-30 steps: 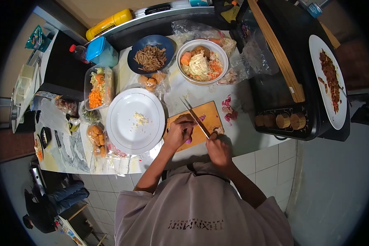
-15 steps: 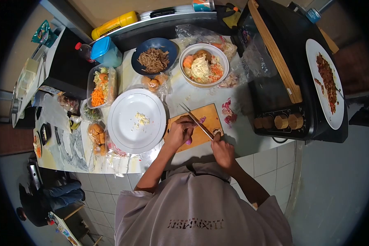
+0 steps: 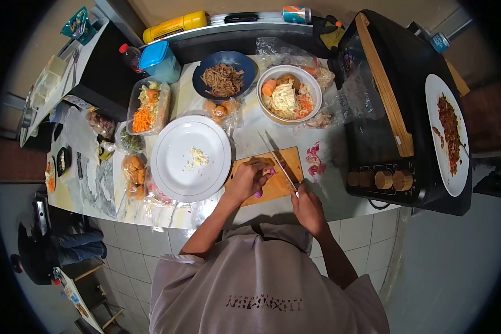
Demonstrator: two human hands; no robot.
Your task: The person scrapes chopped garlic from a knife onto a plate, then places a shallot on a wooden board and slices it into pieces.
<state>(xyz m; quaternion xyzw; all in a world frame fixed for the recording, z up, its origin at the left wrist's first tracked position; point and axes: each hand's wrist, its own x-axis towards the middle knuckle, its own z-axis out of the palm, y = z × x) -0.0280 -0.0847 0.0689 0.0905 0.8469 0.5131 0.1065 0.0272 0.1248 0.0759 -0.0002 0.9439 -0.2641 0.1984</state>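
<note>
Beside the left hand [image 3: 248, 179], a white plate [image 3: 172, 179] holds pale chopped bits [image 3: 198, 156].

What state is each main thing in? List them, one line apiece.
Left hand, closed around onion piece
Right hand, gripping knife
Knife, slanting across board
White plate, holding chopped bits
Blue bowl, filled with brown strips
White bowl, filled with mixed food
Blue-lidded tub, closed
Carrot box, uncovered
Bottle, capped
</note>
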